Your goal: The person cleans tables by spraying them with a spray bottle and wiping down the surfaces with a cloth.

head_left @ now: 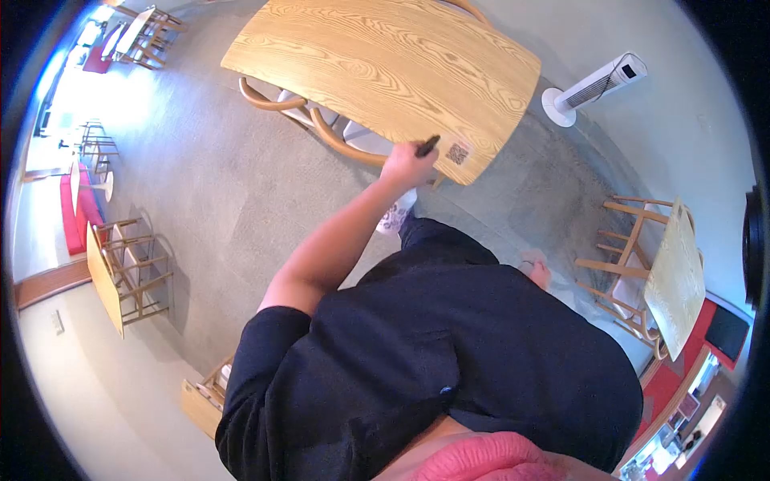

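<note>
My left hand (407, 167) is stretched forward over the near edge of a wooden table (385, 60). Its fingers are wrapped around a short dark stick-like object (427, 146), whose exact kind I cannot make out. Just right of that hand, a QR code sticker (458, 153) lies on the tabletop corner. A white thing with a purple pattern (395, 215) shows below my left wrist, partly hidden. My right hand (539, 274) is low on the right, mostly behind my dark shirt. Something pale is beside its fingers, too unclear to name.
Curved-back wooden chairs (341, 143) are tucked under the table's near side. A white tower fan (597, 86) stands at the right by the wall. Another table with chairs (674, 276) is at the right, and one more table (104, 276) at the left.
</note>
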`<action>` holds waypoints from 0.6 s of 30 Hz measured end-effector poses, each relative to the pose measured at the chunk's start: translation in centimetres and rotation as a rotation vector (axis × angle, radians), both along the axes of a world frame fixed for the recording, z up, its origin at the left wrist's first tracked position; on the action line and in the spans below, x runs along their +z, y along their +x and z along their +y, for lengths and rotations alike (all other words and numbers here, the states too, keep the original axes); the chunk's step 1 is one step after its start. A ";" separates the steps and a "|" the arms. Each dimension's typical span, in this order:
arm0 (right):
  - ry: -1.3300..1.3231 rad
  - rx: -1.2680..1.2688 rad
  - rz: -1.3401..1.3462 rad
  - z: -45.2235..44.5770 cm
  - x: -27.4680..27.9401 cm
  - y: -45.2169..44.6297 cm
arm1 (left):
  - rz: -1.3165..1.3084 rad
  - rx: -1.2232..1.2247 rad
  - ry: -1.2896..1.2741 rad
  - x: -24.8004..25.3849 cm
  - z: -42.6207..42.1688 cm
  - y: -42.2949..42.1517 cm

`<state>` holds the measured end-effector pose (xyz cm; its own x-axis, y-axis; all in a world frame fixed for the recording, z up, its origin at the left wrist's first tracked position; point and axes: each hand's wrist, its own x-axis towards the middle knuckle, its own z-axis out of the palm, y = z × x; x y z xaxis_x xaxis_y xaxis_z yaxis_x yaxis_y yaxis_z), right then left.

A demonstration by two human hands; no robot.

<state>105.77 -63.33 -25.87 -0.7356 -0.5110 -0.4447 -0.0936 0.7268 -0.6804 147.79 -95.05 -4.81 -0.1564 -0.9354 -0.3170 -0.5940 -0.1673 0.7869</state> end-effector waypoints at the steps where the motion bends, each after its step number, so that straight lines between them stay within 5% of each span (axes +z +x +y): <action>1: 0.002 -0.001 -0.002 0.0 -0.5 1.1 | -0.021 0.051 0.039 -0.1 -2.4 0.9; 3: -0.143 -0.151 -0.173 -2.7 -1.1 2.6 | 0.223 0.313 0.018 0.9 -8.0 3.7; 4: -0.107 -0.166 -0.188 -5.2 -1.5 3.0 | 0.325 0.315 -0.122 -2.0 -11.8 6.4; 6: -0.071 -0.188 -0.174 -9.2 -1.3 4.1 | 0.402 0.367 -0.170 0.4 -16.3 11.1; 10: -0.230 -0.343 -0.052 -20.0 5.5 8.4 | -0.125 0.401 -0.235 -0.4 -25.5 25.2; 12: -0.325 -0.430 -0.051 -24.0 6.6 8.6 | 0.104 0.633 -0.148 1.7 -26.1 30.2; 15: -0.459 -0.376 0.189 -28.0 9.3 10.5 | 0.020 0.487 -0.170 0.8 -26.6 37.7; 18: -0.312 -0.321 0.360 -30.1 13.8 13.7 | -0.123 0.270 -0.091 -1.6 -24.2 39.2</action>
